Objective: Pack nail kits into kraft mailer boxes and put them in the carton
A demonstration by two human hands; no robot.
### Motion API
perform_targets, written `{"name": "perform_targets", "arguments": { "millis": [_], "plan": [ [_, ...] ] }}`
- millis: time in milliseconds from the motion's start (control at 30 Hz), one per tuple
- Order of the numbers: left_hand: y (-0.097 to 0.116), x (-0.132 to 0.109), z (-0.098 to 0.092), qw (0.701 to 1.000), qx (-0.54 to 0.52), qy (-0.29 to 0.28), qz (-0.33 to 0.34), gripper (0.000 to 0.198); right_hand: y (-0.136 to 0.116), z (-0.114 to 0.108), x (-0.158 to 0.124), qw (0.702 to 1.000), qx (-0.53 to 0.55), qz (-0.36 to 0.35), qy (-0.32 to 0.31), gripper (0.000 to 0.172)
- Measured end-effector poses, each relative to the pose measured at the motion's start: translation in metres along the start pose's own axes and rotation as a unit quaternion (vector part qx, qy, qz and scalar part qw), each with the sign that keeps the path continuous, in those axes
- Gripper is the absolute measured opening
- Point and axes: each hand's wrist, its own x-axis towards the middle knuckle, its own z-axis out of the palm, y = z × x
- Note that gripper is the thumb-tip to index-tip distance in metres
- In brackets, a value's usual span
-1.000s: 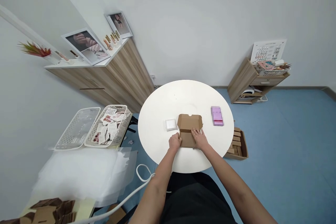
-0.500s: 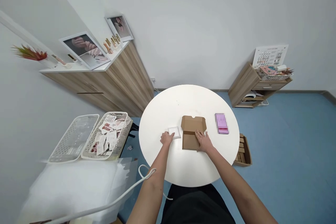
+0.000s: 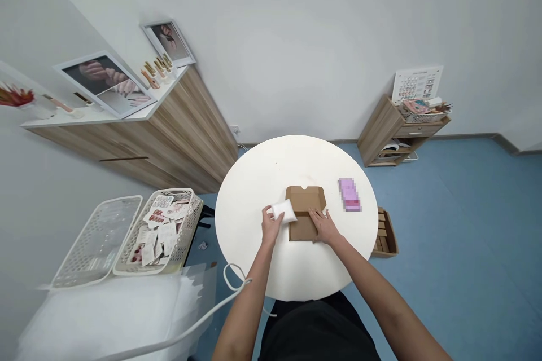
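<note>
A small brown cardboard box (image 3: 303, 219) lies open on the round white table (image 3: 271, 180), its lid flap folded back. My right hand (image 3: 323, 224) rests flat on the box's right side, fingers spread. My left hand (image 3: 270, 224) grips a small white square packet (image 3: 284, 211), which is lifted a little and touches the box's left edge. A purple packet (image 3: 349, 194) lies on the table to the right of the box.
Two white plastic baskets (image 3: 127, 231) stand at the left, one holding printed cards. White foam sheets (image 3: 97, 316) lie in front of them. A wooden cabinet (image 3: 169, 124) lines the left wall. A brown crate (image 3: 385, 231) sits on the blue floor right of the table.
My left hand left the box, reached left to the white packet, took hold of it and brought it to the box's left edge. My right hand stayed on the box.
</note>
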Motion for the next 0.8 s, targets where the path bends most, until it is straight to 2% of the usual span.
{"name": "perform_targets", "arguments": {
  "millis": [67, 133, 233, 333, 433, 533, 600, 667, 700, 767, 800],
  "plan": [
    [0.007, -0.011, 0.012, 0.997, 0.020, -0.065, 0.040, 0.060, -0.001, -0.002, -0.003, 1.000, 0.011, -0.001, 0.009, 0.134],
    [0.010, -0.021, 0.030, 0.990, 0.058, -0.098, 0.081, 0.057, -0.002, -0.004, -0.005, 1.000, 0.017, -0.003, 0.020, 0.137],
    [0.009, -0.031, 0.056, 0.982, 0.086, -0.109, 0.131, 0.055, -0.002, -0.004, -0.005, 0.999, 0.019, -0.004, 0.030, 0.141],
    [0.007, -0.037, 0.072, 0.978, 0.094, -0.110, 0.151, 0.056, -0.002, -0.004, -0.004, 0.999, 0.017, -0.004, 0.031, 0.141],
    [0.008, -0.042, 0.074, 0.963, 0.161, -0.113, 0.184, 0.053, -0.002, -0.003, -0.004, 0.999, 0.021, -0.005, 0.033, 0.139],
    [0.014, -0.043, 0.066, 0.930, 0.272, -0.103, 0.224, 0.043, -0.001, -0.004, -0.004, 0.999, 0.025, -0.004, 0.030, 0.140],
    [0.017, -0.038, 0.058, 0.919, 0.298, -0.081, 0.245, 0.036, -0.002, -0.005, -0.004, 0.999, 0.026, -0.003, 0.027, 0.140],
    [0.019, -0.028, 0.051, 0.936, 0.270, -0.027, 0.225, 0.035, -0.002, -0.005, -0.004, 0.999, 0.027, -0.003, 0.025, 0.140],
    [0.020, -0.021, 0.047, 0.952, 0.240, 0.005, 0.192, 0.039, -0.002, -0.006, -0.004, 0.999, 0.028, -0.003, 0.024, 0.140],
    [0.022, -0.004, 0.042, 0.984, 0.153, 0.033, 0.087, 0.050, -0.003, -0.006, -0.003, 0.999, 0.027, -0.003, 0.022, 0.142],
    [0.023, 0.005, 0.040, 0.993, 0.110, 0.021, 0.035, 0.054, -0.003, -0.006, -0.003, 0.999, 0.027, -0.002, 0.021, 0.142]
  ]
}}
